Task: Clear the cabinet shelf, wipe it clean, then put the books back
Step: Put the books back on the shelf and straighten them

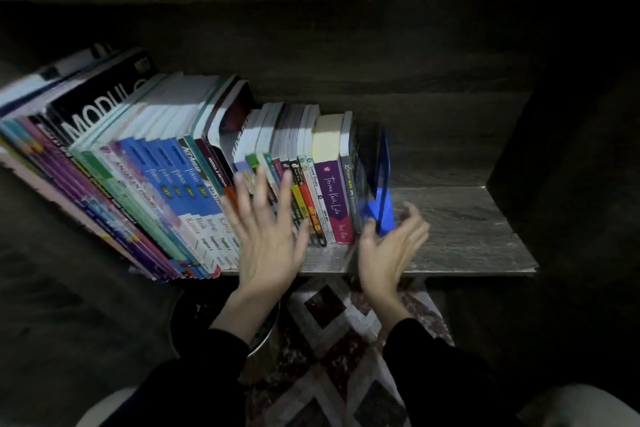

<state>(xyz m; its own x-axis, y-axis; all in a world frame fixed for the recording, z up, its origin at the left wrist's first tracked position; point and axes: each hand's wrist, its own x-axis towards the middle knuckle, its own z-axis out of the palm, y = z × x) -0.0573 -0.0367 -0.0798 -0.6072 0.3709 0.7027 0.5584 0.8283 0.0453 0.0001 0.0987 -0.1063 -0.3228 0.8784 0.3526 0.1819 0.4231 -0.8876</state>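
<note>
**Full shelf, books not yet lifted out**

The cabinet shelf (460, 229) runs across the middle of the frame, bare wood only at its right end. The tall workbooks (138, 166) lean in a packed row at the left; judged by their bulk they will be heavy and floppy-covered, best taken a few at a time with one palm under the bottom edge. The small paperbacks (318, 191) stand at centre, light and stiff enough to squeeze as a block from both ends. A blue bookend (381, 177) props their right side (smooth, probably slippery; the row may topple once it goes).

The left hand (270, 239) hovers at the paperback spines, its grip wide with fingers spread. The right hand (391, 246), blurred, sits just beside the bookend's base, its grip loosely curved and holding nothing.
</note>
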